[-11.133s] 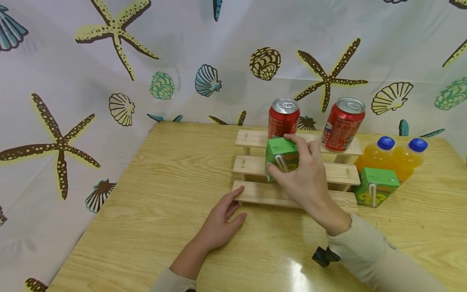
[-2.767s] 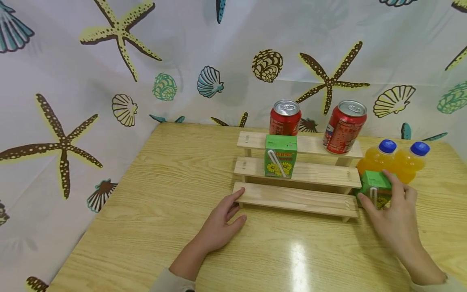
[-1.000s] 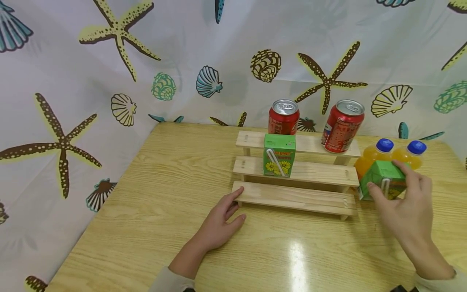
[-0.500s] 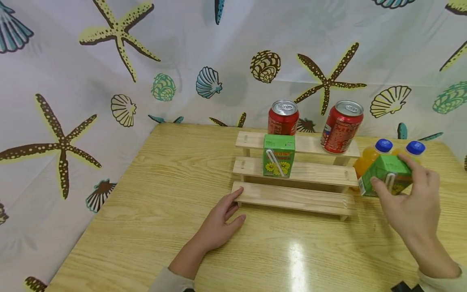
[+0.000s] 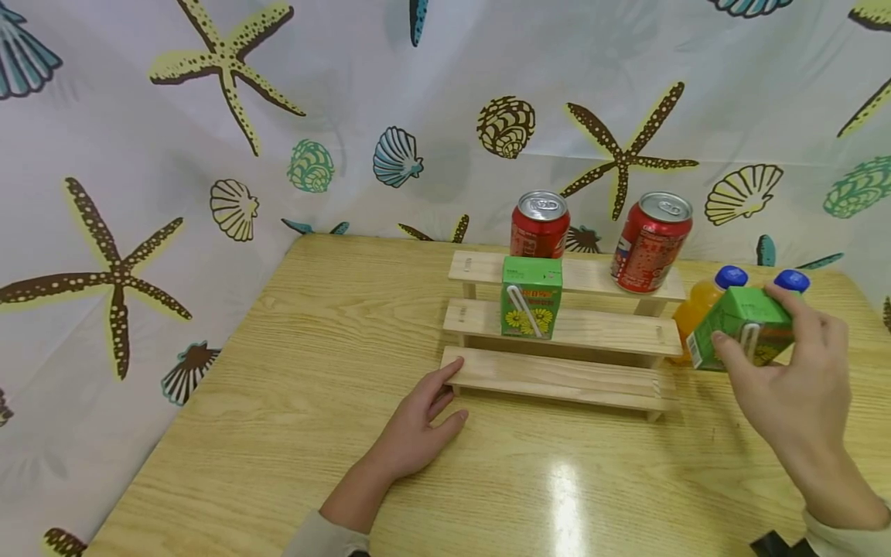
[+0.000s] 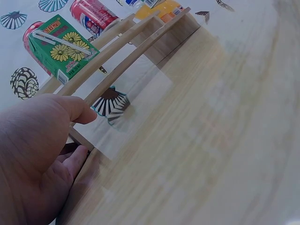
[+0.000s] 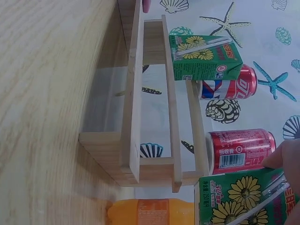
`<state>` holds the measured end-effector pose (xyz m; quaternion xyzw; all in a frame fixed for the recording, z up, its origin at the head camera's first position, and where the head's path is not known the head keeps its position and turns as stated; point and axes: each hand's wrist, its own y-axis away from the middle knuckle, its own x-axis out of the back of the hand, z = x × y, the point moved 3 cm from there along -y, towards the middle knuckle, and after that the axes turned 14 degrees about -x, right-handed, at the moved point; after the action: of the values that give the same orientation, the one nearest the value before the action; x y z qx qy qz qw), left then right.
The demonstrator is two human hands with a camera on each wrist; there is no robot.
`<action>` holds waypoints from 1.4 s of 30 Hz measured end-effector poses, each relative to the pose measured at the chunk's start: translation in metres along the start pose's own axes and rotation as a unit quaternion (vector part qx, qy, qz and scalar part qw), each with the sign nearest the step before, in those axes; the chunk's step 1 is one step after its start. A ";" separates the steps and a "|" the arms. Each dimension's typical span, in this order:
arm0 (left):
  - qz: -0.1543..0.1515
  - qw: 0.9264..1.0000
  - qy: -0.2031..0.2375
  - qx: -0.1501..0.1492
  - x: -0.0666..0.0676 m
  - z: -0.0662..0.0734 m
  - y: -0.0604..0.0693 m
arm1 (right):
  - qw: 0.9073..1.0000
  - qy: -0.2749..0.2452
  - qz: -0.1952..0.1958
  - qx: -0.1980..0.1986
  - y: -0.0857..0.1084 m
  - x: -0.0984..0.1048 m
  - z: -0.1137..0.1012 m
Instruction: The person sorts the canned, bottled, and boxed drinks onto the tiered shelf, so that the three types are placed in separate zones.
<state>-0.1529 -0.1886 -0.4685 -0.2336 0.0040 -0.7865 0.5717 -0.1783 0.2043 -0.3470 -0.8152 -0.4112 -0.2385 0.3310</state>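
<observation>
My right hand [image 5: 800, 379] grips a green drink carton [image 5: 743, 329] with a straw on its front, raised off the table and slightly tilted, to the right of the wooden three-step rack [image 5: 557, 379]. In the right wrist view that carton [image 7: 243, 199] is level with the rack's right end. A second green carton [image 5: 532, 300] stands upright on the middle step, towards the left. Two red cans, one at left [image 5: 540, 226] and one at right [image 5: 652, 244], stand on the top step. My left hand [image 5: 418, 429] touches the left end of the bottom step with its fingers.
Two orange drink bottles with blue caps, one nearer the rack [image 5: 703, 298] and one farther right [image 5: 791, 280], stand on the table behind the held carton, which partly hides them. A patterned curtain [image 5: 431, 93] hangs along the table's back and left edges.
Eleven seconds ago my right hand held the first carton at the middle step; that carton now stands there. The right hand has since lifted the second from the table, up and rightward. Left hand stays.
</observation>
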 end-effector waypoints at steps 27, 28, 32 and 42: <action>-0.007 1.000 0.005 -0.005 0.001 0.000 0.001 | 0.996 -0.066 -0.058 0.032 -0.005 -0.013 -0.036; -0.007 1.000 0.006 -0.006 0.001 0.000 0.001 | 0.996 -0.065 -0.060 0.032 -0.005 -0.014 -0.037; -0.008 1.000 0.010 -0.004 0.000 0.000 0.000 | 0.995 -0.065 -0.064 0.037 -0.004 -0.018 -0.040; -0.007 1.000 0.010 -0.001 0.001 -0.002 0.001 | 0.993 -0.073 -0.067 0.055 -0.001 -0.028 -0.047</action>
<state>-0.1532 -0.1900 -0.4705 -0.2265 0.0087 -0.7925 0.5663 -0.2003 0.1559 -0.3337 -0.7814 -0.5009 -0.1769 0.3275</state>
